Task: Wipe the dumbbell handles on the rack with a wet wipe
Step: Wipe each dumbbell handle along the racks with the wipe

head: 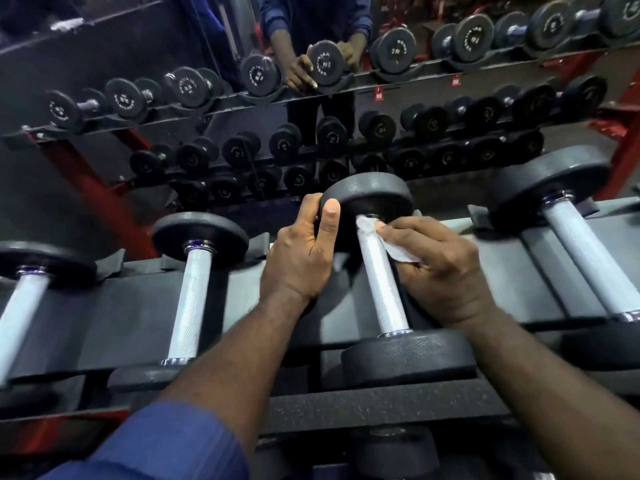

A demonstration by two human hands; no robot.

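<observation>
A black dumbbell (408, 355) with a knurled silver handle (382, 282) lies on the top shelf of the rack (131, 323), straight ahead of me. My left hand (301, 251) grips the dumbbell's far head (370, 192), thumb up against its rim. My right hand (446, 268) pinches a white wet wipe (374, 233) and presses it to the far end of the handle, just under that head. Part of the wipe is hidden beneath my fingers.
Two more dumbbells (192, 299) lie to the left on the same shelf and one (581, 251) to the right. A mirror (242, 81) behind the rack reflects the dumbbell rows and a person. A lower shelf with more dumbbells (388, 448) sits beneath.
</observation>
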